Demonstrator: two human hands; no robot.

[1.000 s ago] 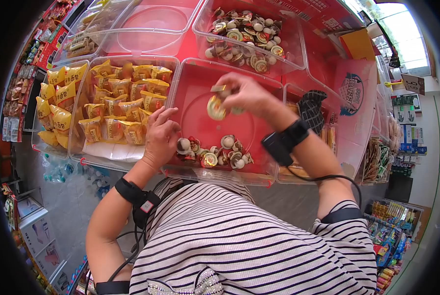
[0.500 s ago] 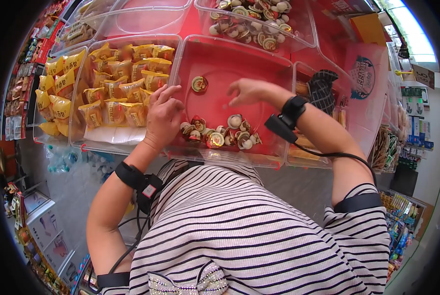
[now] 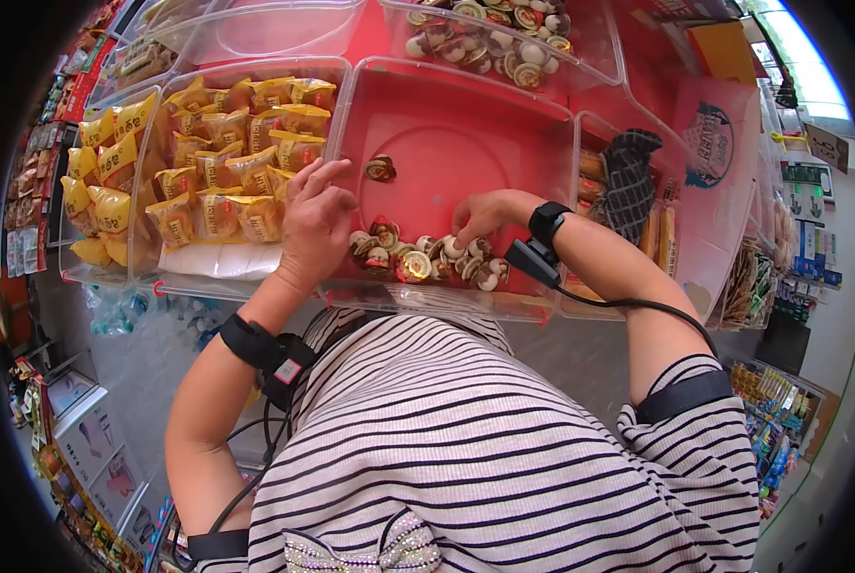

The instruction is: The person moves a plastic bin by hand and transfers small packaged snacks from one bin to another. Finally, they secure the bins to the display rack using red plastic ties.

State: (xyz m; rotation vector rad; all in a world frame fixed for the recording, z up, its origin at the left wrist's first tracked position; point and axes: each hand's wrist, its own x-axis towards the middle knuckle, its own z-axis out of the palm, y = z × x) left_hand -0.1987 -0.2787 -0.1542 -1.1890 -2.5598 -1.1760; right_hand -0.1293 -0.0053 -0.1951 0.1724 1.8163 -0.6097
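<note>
My right hand (image 3: pixel 492 215) reaches down into a clear plastic bin (image 3: pixel 446 304) with a red bottom. Its fingers point downward, pinched together at a small round snack cup (image 3: pixel 454 247) in a loose pile along the near side. The cups have pale domed sides and printed round lids. A single snack cup (image 3: pixel 380 169) lies apart, toward the left wall. My left hand (image 3: pixel 317 224) is at the wall between this bin and the one with yellow packets, fingers loosely bent and apart, holding nothing visible.
Left of my left hand, a bin holds yellow-wrapped packets (image 3: pixel 227 167); larger yellow bags (image 3: pixel 112 186) stand farther left. Behind, another bin contains more snack cups (image 3: pixel 504 43). On the right are a dark checked cloth (image 3: pixel 630 177) and long packaged snacks. A black cable (image 3: pixel 628 302) trails from my right wrist.
My right hand has come down and nearer to the pile of snack cups. The lone cup now shows tilted rather than lid-up. My left hand has hardly moved.
</note>
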